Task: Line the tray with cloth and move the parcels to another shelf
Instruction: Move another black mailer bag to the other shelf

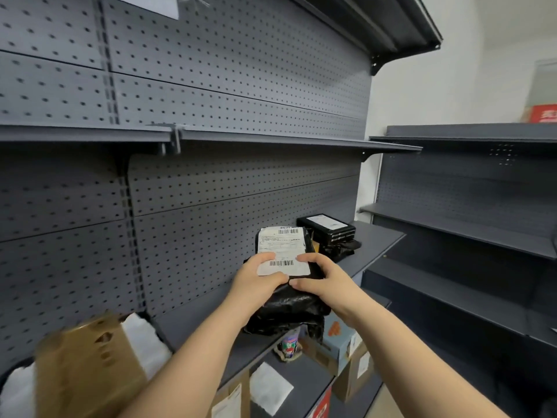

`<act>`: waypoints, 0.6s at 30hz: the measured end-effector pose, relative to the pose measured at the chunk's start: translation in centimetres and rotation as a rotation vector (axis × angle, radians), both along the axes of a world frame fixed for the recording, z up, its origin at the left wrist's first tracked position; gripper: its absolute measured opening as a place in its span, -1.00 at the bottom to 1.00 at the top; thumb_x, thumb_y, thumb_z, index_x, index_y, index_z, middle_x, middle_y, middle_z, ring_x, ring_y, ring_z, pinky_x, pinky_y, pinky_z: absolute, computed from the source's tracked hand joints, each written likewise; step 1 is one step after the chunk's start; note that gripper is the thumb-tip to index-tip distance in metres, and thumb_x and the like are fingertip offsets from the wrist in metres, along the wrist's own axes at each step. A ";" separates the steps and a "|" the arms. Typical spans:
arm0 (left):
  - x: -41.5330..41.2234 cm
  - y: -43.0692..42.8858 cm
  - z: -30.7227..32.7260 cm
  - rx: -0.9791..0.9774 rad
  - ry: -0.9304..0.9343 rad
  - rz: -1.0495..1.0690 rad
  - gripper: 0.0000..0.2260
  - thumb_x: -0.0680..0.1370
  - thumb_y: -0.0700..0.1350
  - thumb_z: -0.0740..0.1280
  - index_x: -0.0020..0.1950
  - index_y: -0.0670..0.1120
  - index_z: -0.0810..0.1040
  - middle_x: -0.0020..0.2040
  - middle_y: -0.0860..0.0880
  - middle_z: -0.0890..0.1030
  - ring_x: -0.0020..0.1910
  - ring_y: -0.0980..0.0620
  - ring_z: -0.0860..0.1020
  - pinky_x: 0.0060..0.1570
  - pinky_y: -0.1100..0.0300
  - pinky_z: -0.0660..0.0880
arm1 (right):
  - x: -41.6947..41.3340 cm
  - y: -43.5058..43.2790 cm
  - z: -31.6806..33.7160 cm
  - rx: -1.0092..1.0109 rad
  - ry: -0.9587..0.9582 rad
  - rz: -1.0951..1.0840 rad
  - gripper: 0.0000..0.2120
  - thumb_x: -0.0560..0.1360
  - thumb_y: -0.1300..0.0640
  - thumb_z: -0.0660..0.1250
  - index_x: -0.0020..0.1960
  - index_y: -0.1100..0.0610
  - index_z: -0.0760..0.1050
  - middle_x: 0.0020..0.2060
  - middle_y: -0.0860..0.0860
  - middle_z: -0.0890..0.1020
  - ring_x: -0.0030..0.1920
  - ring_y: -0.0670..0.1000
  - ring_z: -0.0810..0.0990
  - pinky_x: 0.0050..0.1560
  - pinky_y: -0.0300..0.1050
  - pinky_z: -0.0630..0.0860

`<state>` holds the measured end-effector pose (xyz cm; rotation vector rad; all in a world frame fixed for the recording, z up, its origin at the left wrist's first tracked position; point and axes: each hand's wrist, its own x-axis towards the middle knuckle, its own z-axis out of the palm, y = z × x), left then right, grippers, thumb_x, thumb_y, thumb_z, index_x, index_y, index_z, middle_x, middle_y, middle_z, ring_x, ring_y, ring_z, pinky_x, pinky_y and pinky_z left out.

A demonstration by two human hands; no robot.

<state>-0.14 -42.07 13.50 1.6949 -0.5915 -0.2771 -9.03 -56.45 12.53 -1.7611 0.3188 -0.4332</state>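
Left hand point(256, 282), right hand point(324, 282) around black parcel point(282, 243)

Held parcel point(283, 251) before boxes point(327, 229) stacked on shelf point(379, 239).

L hand point(256, 282), R hand point(327, 280) — round blk parcel point(289, 307)

Dark grey metal shelf point(376, 245) carries, far R, a flat black white-labelled box point(327, 229) atop a crumpled black plastic bag point(343, 247), & near L a brown cardboard box point(84, 366).
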 end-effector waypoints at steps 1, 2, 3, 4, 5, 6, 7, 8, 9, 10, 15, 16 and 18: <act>0.9 -1.2 0.2 0.002 0.000 -0.006 -0.55 0.45 -0.16 0.41 0.33 0.07 0.47 0.14 0.12 0.50 -0.07 0.29 0.46 -0.26 0.39 0.36 | 0.8 -1.1 0.1 0.005 -0.006 0.000 -0.48 0.27 0.05 0.57 0.18 -0.11 0.50 0.16 0.00 0.59 0.10 0.05 0.64 0.15 -0.01 0.60; 1.7 -2.4 0.3 0.005 0.000 -0.010 -0.54 0.45 -0.16 0.41 0.33 0.07 0.47 0.14 0.12 0.50 -0.07 0.29 0.47 -0.26 0.37 0.37 | 1.5 -2.2 0.1 0.005 -0.010 -0.008 -0.50 0.30 0.09 0.57 0.18 -0.08 0.50 0.16 0.00 0.59 0.09 0.04 0.64 0.13 -0.05 0.60; 2.7 -3.9 0.5 0.006 0.000 -0.015 -0.54 0.45 -0.15 0.41 0.33 0.07 0.47 0.15 0.12 0.50 -0.08 0.28 0.47 -0.26 0.36 0.38 | 2.3 -3.6 0.3 0.002 -0.018 -0.013 -0.52 0.33 0.12 0.56 0.19 -0.07 0.50 0.17 -0.01 0.59 0.09 0.03 0.64 0.10 -0.09 0.60; 3.4 -5.0 0.7 0.012 0.000 -0.017 -0.54 0.44 -0.15 0.41 0.33 0.07 0.47 0.15 0.12 0.50 -0.09 0.28 0.47 -0.27 0.36 0.38 | 3.0 -4.6 0.4 -0.005 -0.021 -0.017 -0.53 0.35 0.13 0.55 0.19 -0.06 0.50 0.17 -0.02 0.59 0.09 0.01 0.64 0.09 -0.12 0.60; 4.2 -6.4 0.8 0.019 -0.003 -0.018 -0.55 0.45 -0.15 0.41 0.32 0.07 0.46 0.14 0.12 0.49 -0.11 0.29 0.47 -0.28 0.38 0.37 | 3.8 -5.9 0.5 -0.004 -0.022 -0.021 -0.54 0.35 0.14 0.55 0.20 -0.05 0.50 0.16 -0.03 0.59 0.09 0.00 0.64 0.08 -0.15 0.60; 4.9 -7.6 1.0 0.024 -0.003 -0.020 -0.55 0.45 -0.15 0.40 0.32 0.08 0.46 0.13 0.13 0.48 -0.12 0.29 0.46 -0.29 0.39 0.37 | 4.4 -7.1 0.6 -0.002 -0.023 -0.022 -0.54 0.36 0.15 0.55 0.20 -0.04 0.50 0.16 -0.03 0.59 0.09 0.01 0.64 0.08 -0.16 0.60; 5.5 -8.7 0.9 0.028 -0.004 -0.025 -0.55 0.45 -0.15 0.40 0.32 0.07 0.46 0.15 0.12 0.48 -0.11 0.29 0.46 -0.28 0.40 0.36 | 5.0 -8.3 0.5 0.005 -0.021 -0.022 -0.54 0.35 0.15 0.55 0.20 -0.05 0.50 0.15 -0.03 0.60 0.09 0.02 0.65 0.09 -0.14 0.60; 6.2 -9.9 1.0 0.029 -0.005 -0.027 -0.54 0.45 -0.15 0.41 0.33 0.07 0.46 0.18 0.11 0.47 -0.08 0.28 0.46 -0.27 0.40 0.36 | 5.6 -9.5 0.5 0.011 -0.022 -0.023 -0.54 0.34 0.14 0.55 0.19 -0.06 0.50 0.15 -0.04 0.61 0.08 0.02 0.66 0.10 -0.12 0.61; 6.7 -11.0 1.0 0.032 -0.007 -0.029 -0.53 0.45 -0.15 0.41 0.33 0.07 0.46 0.21 0.10 0.47 -0.06 0.27 0.46 -0.26 0.40 0.36 | 6.2 -10.6 0.4 0.011 -0.020 -0.028 -0.54 0.34 0.14 0.55 0.18 -0.07 0.51 0.14 -0.04 0.61 0.08 0.02 0.66 0.11 -0.11 0.60; 7.3 -12.2 0.9 0.036 -0.007 -0.027 -0.53 0.44 -0.15 0.41 0.34 0.07 0.46 0.21 0.09 0.47 -0.05 0.27 0.47 -0.26 0.40 0.36 | 6.8 -11.8 0.3 0.010 -0.022 -0.030 -0.54 0.34 0.13 0.55 0.18 -0.07 0.51 0.14 -0.05 0.61 0.08 0.01 0.65 0.13 -0.11 0.59; 9.7 -18.8 0.3 0.043 -0.010 0.001 -0.54 0.46 -0.14 0.40 0.34 0.08 0.45 0.16 0.12 0.46 -0.10 0.30 0.44 -0.31 0.40 0.35 | 10.0 -19.0 -0.3 0.012 -0.021 -0.005 -0.51 0.27 0.08 0.58 0.15 -0.09 0.53 0.16 -0.04 0.61 0.12 0.00 0.63 0.22 0.00 0.55; 10.1 -20.1 0.2 0.046 -0.008 0.013 -0.53 0.45 -0.13 0.40 0.34 0.09 0.44 0.17 0.13 0.47 -0.11 0.30 0.44 -0.32 0.41 0.35 | 10.6 -20.5 -0.4 0.012 -0.017 0.009 -0.50 0.25 0.06 0.58 0.15 -0.10 0.53 0.16 -0.04 0.61 0.12 0.00 0.63 0.22 0.00 0.56; 11.0 -22.8 0.2 0.040 -0.008 0.033 -0.53 0.45 -0.12 0.41 0.35 0.08 0.45 0.17 0.13 0.48 -0.11 0.31 0.44 -0.32 0.41 0.36 | 11.7 -23.4 -0.2 0.018 -0.016 0.030 -0.45 0.19 0.02 0.59 0.15 -0.10 0.53 0.16 -0.03 0.61 0.11 0.00 0.64 0.19 -0.01 0.58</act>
